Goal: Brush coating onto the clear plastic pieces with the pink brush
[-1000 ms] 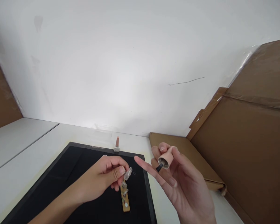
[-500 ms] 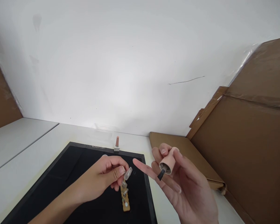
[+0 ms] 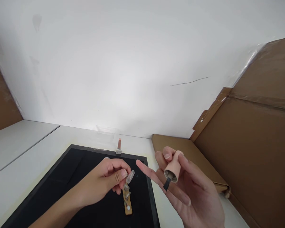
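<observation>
Low in the middle of the view, my left hand [image 3: 114, 179] is closed in a pinch at the upper end of a tan wavy-edged strip [image 3: 128, 207]. Along this strip sit several small clear pieces that look like false nail tips; the uppermost clear tip [image 3: 130, 176] stands beside my left fingertips. My right hand [image 3: 192, 190] grips a pale pink nail polish cap [image 3: 174, 166] between thumb and fingers, its open end facing down and left. A dark-tipped brush [image 3: 167, 183] sticks out of the cap, apart from the strip. One right finger points out toward the left hand.
Under the hands lies a black mat [image 3: 85, 167] on a white table [image 3: 49, 139]. A small white block with a pinkish upright piece [image 3: 119, 146] stands at the mat's far edge. Flat cardboard [image 3: 178, 144] lies at right, below a cardboard wall [image 3: 261, 142]. A white wall rises behind.
My right hand has shifted slightly right and down with the cap and brush, the brush tip moving away from the strip. My left hand looks unmoved.
</observation>
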Tool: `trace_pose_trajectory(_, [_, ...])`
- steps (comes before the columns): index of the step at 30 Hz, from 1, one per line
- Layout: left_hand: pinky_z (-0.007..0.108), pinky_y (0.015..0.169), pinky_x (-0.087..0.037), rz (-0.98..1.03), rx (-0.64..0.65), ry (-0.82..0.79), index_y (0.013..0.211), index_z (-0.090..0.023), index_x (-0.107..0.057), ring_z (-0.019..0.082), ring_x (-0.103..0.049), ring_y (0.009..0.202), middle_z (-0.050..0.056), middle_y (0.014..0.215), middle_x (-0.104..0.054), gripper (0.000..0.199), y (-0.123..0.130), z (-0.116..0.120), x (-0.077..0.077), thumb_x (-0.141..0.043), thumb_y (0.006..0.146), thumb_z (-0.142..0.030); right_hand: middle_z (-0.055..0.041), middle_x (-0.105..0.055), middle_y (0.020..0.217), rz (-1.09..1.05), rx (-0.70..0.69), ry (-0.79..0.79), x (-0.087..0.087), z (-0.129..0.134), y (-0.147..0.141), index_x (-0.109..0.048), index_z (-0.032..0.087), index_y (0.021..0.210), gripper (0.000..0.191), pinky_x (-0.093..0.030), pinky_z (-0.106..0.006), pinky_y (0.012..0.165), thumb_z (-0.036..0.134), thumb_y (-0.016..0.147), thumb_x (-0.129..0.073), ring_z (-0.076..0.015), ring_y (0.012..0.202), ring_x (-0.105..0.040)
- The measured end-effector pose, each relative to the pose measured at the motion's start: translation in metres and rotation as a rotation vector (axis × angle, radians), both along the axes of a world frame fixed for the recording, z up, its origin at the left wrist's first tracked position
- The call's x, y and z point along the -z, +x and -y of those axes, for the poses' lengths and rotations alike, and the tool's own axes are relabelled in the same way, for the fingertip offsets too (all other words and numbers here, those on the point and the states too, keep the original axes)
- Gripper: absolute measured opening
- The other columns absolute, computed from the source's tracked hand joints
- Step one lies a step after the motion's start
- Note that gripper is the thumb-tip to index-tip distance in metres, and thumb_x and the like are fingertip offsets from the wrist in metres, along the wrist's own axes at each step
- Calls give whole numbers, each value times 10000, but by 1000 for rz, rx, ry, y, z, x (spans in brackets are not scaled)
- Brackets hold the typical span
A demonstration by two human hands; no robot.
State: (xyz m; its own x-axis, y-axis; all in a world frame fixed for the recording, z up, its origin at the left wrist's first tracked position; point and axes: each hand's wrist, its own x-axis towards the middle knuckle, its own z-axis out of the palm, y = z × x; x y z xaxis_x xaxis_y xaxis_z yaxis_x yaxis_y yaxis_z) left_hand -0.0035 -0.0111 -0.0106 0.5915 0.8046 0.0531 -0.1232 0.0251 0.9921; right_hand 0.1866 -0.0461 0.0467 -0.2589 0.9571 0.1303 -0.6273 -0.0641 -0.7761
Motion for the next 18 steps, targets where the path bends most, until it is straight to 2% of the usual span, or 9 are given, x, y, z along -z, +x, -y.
trace_pose_trajectory(3, [207, 535, -400, 4, 2, -3, 804, -133, -622, 78, -449, 524, -37, 595, -502, 453, 0, 0, -1, -623, 794, -586, 71, -553, 676, -2, -20, 10, 0, -1, 1, -659, 200, 748, 167, -612, -340, 743, 351, 807, -695, 21, 293, -327])
trace_pose_trajectory(8, [210, 537, -404, -7, -1, 4, 815, -129, -629, 79, -453, 528, -33, 606, -508, 450, 0, 0, -2, -622, 799, -579, 51, -476, 618, -23, -49, 28, 1, 0, 2, -661, 200, 736, 144, -539, -189, 505, 321, 804, -700, -35, 425, -437])
trace_pose_trajectory(13, [211, 539, -403, -6, 1, 5, 794, -134, -621, 80, -452, 528, -33, 600, -506, 450, 0, -2, -2, -612, 804, -583, 50, -449, 634, -60, -115, 62, 1, 0, 1, -667, 201, 760, 162, -553, -236, 560, 335, 848, -645, -29, 435, -374])
trace_pose_trajectory(18, [210, 538, -400, -8, 0, -13, 816, -126, -624, 78, -451, 526, -36, 599, -506, 451, 0, -3, -3, -627, 796, -577, 29, -467, 643, -37, -80, 83, 3, -2, 2, -674, 197, 748, 164, -517, -222, 575, 339, 828, -655, -67, 524, -462])
